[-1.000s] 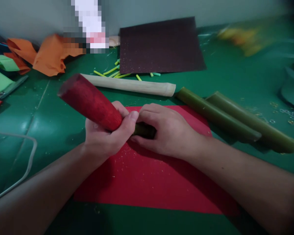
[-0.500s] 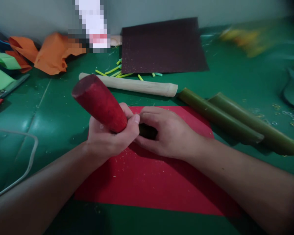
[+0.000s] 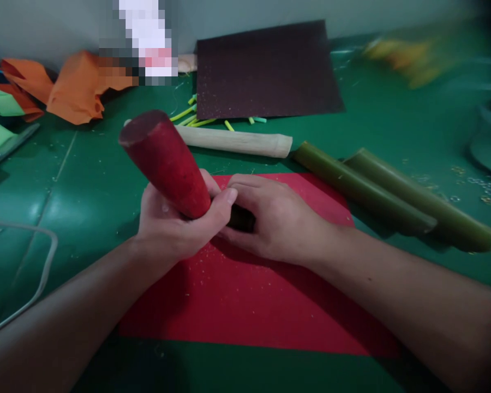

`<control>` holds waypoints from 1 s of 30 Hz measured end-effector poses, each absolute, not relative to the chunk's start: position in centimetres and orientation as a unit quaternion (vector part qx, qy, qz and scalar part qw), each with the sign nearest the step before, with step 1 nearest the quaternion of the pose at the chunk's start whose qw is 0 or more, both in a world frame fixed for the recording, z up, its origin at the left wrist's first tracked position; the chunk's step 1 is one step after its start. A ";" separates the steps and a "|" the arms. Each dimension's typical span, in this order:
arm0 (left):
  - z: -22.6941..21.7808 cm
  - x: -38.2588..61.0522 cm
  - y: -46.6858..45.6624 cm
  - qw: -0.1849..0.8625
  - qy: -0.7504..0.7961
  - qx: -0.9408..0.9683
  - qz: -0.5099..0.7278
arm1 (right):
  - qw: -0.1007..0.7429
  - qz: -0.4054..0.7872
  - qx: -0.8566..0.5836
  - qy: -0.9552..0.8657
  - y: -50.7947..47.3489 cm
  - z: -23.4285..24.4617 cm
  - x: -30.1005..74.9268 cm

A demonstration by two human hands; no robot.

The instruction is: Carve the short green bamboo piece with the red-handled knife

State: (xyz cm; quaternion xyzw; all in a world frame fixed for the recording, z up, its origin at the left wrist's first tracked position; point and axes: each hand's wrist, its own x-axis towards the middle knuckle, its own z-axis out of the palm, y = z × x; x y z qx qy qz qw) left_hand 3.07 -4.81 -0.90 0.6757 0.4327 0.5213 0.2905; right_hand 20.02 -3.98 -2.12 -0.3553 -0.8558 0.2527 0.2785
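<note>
My left hand (image 3: 180,224) is closed round the lower end of a thick red cylinder (image 3: 167,166). The cylinder tilts up and to the left, with its dull, flat end uppermost. My right hand (image 3: 274,218) curls round a short dark piece (image 3: 242,218), and its fingertips meet my left thumb. Most of that dark piece is covered by my fingers, so its kind cannot be made out. Both hands are over a red sheet (image 3: 237,305) sprinkled with pale crumbs.
Beyond my hands lie a pale peeled stick (image 3: 237,142), two green bamboo pieces (image 3: 393,191) and a dark brown sheet (image 3: 265,71) over yellow-green strips. Crumpled orange paper (image 3: 76,90) and scissors (image 3: 14,144) are at left, near a white cord (image 3: 49,256). Small rings (image 3: 480,188) are scattered at right.
The red cylinder stands a little more upright, and my left thumb has slid slightly further over the dark piece. The whole view has shifted slightly. Both hands keep their hold.
</note>
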 end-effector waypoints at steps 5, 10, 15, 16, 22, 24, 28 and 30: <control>-0.7 3.4 -4.3 0.269 0.465 0.642 0.547 | 0.261 0.266 -0.379 -0.847 -3.8 -2.1 20.0; -1.1 3.2 -3.8 0.275 0.470 0.587 0.599 | 0.231 0.298 -0.440 -0.815 -4.0 -1.5 19.8; -1.4 3.0 -4.3 0.295 0.453 0.588 0.602 | 0.231 0.299 -0.463 -0.802 -4.3 -1.3 19.8; -1.3 3.0 -4.4 0.292 0.453 0.587 0.604 | 0.234 0.303 -0.463 -0.800 -4.3 -1.3 19.8; -1.2 3.2 -4.4 0.289 0.465 0.572 0.611 | 0.287 0.351 -0.455 -0.767 -4.4 -1.6 20.2; -1.3 3.2 -4.4 0.288 0.459 0.567 0.620 | 0.307 0.363 -0.448 -0.757 -4.3 -1.7 20.3; -1.3 3.3 -4.2 0.311 0.447 0.544 0.639 | 0.331 0.378 -0.426 -0.753 -4.1 -1.8 20.5; -1.2 3.3 -4.2 0.320 0.439 0.538 0.645 | 0.334 0.375 -0.419 -0.756 -4.1 -1.8 20.5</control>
